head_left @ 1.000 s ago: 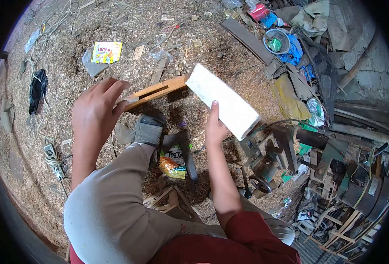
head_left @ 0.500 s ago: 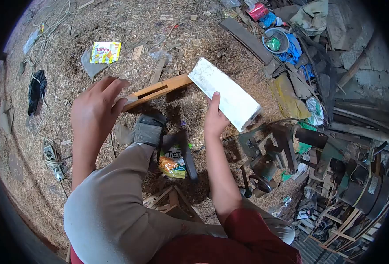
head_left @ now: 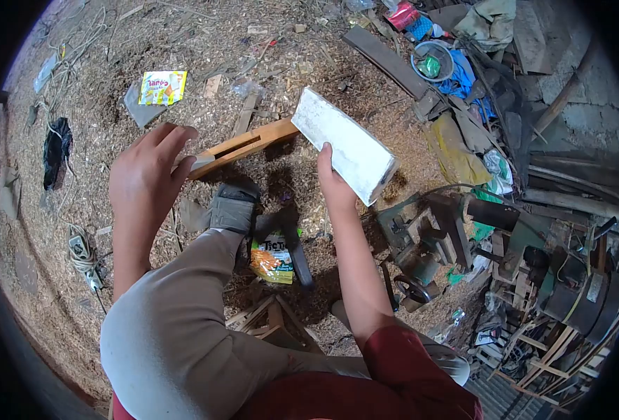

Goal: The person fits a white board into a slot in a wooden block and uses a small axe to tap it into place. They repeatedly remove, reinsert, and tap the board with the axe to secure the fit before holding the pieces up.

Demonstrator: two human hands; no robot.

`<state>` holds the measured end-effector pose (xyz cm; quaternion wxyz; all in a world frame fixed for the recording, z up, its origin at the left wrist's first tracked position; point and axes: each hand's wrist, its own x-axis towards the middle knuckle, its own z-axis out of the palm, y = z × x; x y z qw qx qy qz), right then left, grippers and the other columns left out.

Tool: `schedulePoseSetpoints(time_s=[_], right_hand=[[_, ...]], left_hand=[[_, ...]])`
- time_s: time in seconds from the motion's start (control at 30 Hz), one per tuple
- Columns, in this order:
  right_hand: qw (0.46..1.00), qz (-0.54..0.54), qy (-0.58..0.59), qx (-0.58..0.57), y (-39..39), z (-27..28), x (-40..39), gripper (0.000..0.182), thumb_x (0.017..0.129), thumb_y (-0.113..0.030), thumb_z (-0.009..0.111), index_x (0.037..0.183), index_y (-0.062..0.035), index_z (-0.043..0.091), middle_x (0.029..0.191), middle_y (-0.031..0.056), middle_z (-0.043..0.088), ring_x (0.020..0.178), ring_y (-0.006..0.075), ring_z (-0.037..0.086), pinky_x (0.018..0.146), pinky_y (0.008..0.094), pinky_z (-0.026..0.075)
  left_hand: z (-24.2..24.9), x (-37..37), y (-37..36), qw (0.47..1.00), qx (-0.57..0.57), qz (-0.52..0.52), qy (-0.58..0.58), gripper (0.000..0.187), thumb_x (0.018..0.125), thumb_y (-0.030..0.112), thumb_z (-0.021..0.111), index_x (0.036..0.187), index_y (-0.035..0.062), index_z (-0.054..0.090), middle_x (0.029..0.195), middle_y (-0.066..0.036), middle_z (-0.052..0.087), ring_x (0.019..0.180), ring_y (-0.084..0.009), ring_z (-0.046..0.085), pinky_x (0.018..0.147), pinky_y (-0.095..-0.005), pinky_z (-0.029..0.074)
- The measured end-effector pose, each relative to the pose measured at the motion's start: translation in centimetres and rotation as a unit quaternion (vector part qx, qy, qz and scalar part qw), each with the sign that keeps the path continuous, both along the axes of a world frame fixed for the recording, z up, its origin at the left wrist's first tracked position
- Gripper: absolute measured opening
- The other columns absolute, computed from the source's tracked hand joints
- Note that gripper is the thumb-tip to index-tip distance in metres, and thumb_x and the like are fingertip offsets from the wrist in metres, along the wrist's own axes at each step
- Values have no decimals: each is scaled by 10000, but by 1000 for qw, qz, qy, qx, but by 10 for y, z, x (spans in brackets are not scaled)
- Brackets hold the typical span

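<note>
My right hand (head_left: 337, 187) grips a long white block (head_left: 342, 145), with the thumb on its upper face and the other fingers hidden beneath. The block slants across the front, its far end overlapping a slotted wooden bar (head_left: 243, 145). At the bar's left end is my left hand (head_left: 146, 168), its fingers bent and spread from the thumb. The thumb tip is right at a pale part of that end. My sandalled foot (head_left: 234, 208) is just below the bar, next to a dark angled piece (head_left: 295, 252).
Wood shavings cover the ground (head_left: 113, 56). A yellow wrapper (head_left: 164, 87) lies beyond my left hand, and a snack packet (head_left: 273, 260) by my foot. On the right stand a machine with a handwheel (head_left: 413, 288), a bucket (head_left: 432, 61) and scrap wood (head_left: 386, 61). A power strip (head_left: 80, 245) lies left.
My right hand and the white block have shifted slightly left. My left hand stays by the bar's end, and the whole view has moved a little.
</note>
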<state>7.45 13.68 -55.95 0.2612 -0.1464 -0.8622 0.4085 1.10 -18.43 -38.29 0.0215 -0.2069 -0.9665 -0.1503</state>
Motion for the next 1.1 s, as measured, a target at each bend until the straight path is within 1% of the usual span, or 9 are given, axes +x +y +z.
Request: schedulePoseSetpoints(time_s=[0.43,0.57,0.63,0.77,0.8,0.87,0.97,1.03,1.1], right_hand=[[983,-96,41,-152,-5,7,38,562,958,-56,782,1436,108,536,1349,212,698,1216,284,702,1043,389,552],[990,-47,-62,-121,31,4,44,420,928,-50,776,1296,96,636,1213,177,754,1050,250,743,931,385,585],[947,-55,-316,-7,42,8,41,304,912,-138,794,1125,59,701,1054,185,777,891,323,784,781,425,601],[985,-87,-150,-10,22,4,55,305,949,-209,776,1158,-2,698,1018,185,768,757,326,764,707,446,601],[987,-57,-110,107,21,-10,63,265,957,-191,767,1163,-40,696,1019,192,765,739,332,761,683,444,601],[961,12,-275,39,6,-21,95,254,962,-222,753,1133,-45,692,1020,206,761,812,354,771,722,454,603],[850,113,-512,56,-32,-35,134,366,971,-399,739,1130,-76,675,1043,204,763,994,412,747,883,514,580],[836,152,-523,60,-49,-57,170,393,955,-379,770,1153,-68,634,1104,205,725,1012,435,718,891,528,574],[864,132,-473,111,-63,-82,193,445,930,-322,809,1199,-55,575,1147,216,659,1059,458,679,903,550,564]], left_hand=[[3,2,-1,999,11,23,-42,364,871,188,831,1215,167,712,1151,-59,734,1023,-350,721,833,-471,572],[1,1,-2,1000,5,14,-26,373,871,191,831,1223,170,710,1170,-62,737,1020,-355,725,829,-475,576],[2,1,-2,1000,8,8,-21,375,871,192,831,1224,171,708,1177,-64,739,1019,-357,726,829,-475,577],[5,1,-3,1000,6,10,-27,384,872,203,833,1234,179,708,1210,-71,743,1052,-355,728,855,-467,585],[6,1,-3,1000,9,8,-28,388,872,207,834,1237,183,708,1223,-73,744,1065,-353,728,865,-465,587],[5,1,-3,1000,6,9,-26,390,871,209,836,1239,186,708,1236,-73,744,1076,-351,728,872,-465,588],[2,-3,-2,1000,15,0,9,375,870,198,832,1222,183,702,1155,-59,727,1026,-335,722,837,-459,585],[0,-4,-3,999,26,-12,34,359,870,186,826,1203,176,695,1060,-45,710,965,-319,716,795,-454,581],[0,-6,-3,1000,15,3,4,390,868,228,842,1233,184,710,1257,-66,745,1090,-342,731,878,-458,590]])
